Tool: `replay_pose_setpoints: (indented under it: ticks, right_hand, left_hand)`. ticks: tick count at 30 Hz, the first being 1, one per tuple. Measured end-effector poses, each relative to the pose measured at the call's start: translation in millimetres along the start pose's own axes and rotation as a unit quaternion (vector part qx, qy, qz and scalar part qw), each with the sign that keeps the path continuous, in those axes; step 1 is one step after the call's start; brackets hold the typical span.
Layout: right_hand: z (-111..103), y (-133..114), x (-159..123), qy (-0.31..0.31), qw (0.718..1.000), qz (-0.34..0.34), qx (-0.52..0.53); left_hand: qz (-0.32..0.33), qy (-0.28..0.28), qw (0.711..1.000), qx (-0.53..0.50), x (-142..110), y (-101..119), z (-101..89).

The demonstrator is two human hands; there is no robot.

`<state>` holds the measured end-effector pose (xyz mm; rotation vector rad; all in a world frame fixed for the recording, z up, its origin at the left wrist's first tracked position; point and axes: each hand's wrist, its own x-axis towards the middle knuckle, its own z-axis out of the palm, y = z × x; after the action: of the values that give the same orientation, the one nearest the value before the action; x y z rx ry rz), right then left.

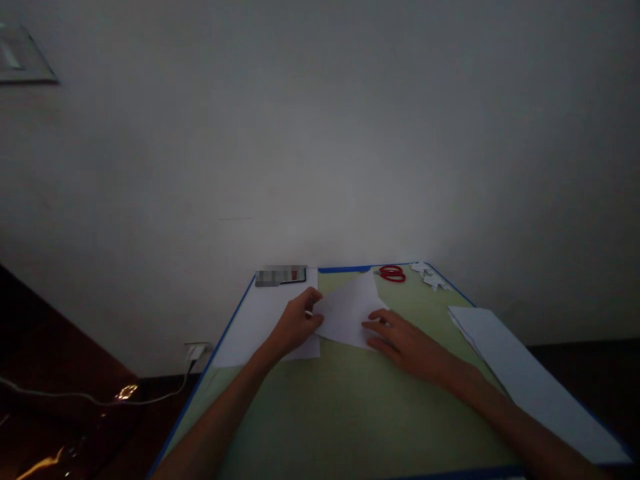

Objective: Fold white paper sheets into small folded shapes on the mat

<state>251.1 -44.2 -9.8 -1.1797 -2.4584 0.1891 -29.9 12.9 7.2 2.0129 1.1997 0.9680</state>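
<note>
A piece of white paper (345,313) is held between my two hands over the middle of the table, its upper corner pointing away from me. My left hand (299,321) pinches its left end between thumb and fingers. At its right side, my right hand (400,340) grips the paper with bent fingers, the fingertips lying on its face. Under and left of my left hand lies a larger flat white sheet (255,327). Beyond the paper's upper corner are red-handled scissors (393,273), their blades partly hidden.
The green table (350,413) has blue edging and meets a grey wall. A dark-framed flat object (293,275) lies at the back left. Small white paper cutouts (431,276) sit at the back right, and white sheets (535,380) along the right edge. A plugged-in charger (197,352) trails a cable.
</note>
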Motion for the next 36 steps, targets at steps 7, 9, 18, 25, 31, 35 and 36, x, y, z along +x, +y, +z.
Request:
replay_pose_setpoints:
  ticks: [7,9,18,25,31,35,36]
  right_hand:
    - [-6.2,47.9,13.5,-0.012,0.992,0.073,-0.106]
    - [-5.6,53.6,15.3,-0.020,0.989,0.079,-0.124]
    - [-14.0,58.5,14.3,-0.039,0.998,-0.019,-0.046]
    - [-16.7,56.0,16.8,-0.056,0.993,-0.097,-0.039]
    - [-14.7,64.6,23.4,-0.056,0.989,-0.127,-0.055]
    - [-10.2,69.1,25.2,-0.040,0.989,-0.126,-0.061]
    - [-8.7,70.0,25.4,-0.034,0.989,-0.127,-0.062]
  left_hand:
    - [-0.025,-0.071,0.996,-0.044,-6.0,22.0,-0.6]
    - [-0.056,-0.116,0.982,-0.134,-4.1,27.9,-2.0]
    - [-0.194,-0.128,0.929,-0.287,56.9,23.9,34.2]
    - [-0.263,-0.139,0.876,-0.381,41.7,26.1,54.3]
    - [-0.274,-0.154,0.872,-0.376,38.0,20.3,58.0]
    - [-0.240,-0.056,0.947,-0.205,36.3,18.9,67.3]
    - [-0.215,-0.034,0.960,-0.179,33.9,21.6,69.3]
